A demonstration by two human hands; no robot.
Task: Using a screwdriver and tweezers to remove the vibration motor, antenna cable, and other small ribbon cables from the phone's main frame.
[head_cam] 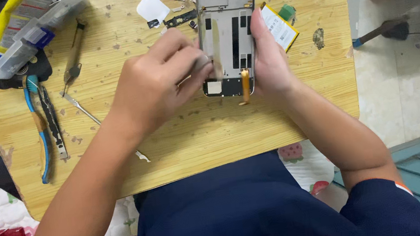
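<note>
An opened phone frame (227, 28), grey metal with black strips inside, lies face down on the wooden table (196, 136). An orange flex ribbon (245, 87) hangs off its near edge. My right hand (267, 60) grips the frame's right side, thumb along the edge. My left hand (161, 83) is at the frame's lower left, fingers pinched on something small that I cannot make out. Behind my right hand lies a flat battery (280, 27) with a white and yellow label.
Blue-handled pliers (39, 131), a screwdriver (72, 55) and metal tweezers (80, 108) lie at the left. A clear plastic box (12, 36) of tools sits at the top left. Small phone parts (172, 8) are scattered behind the frame. A brush (381, 32) lies on the floor at right.
</note>
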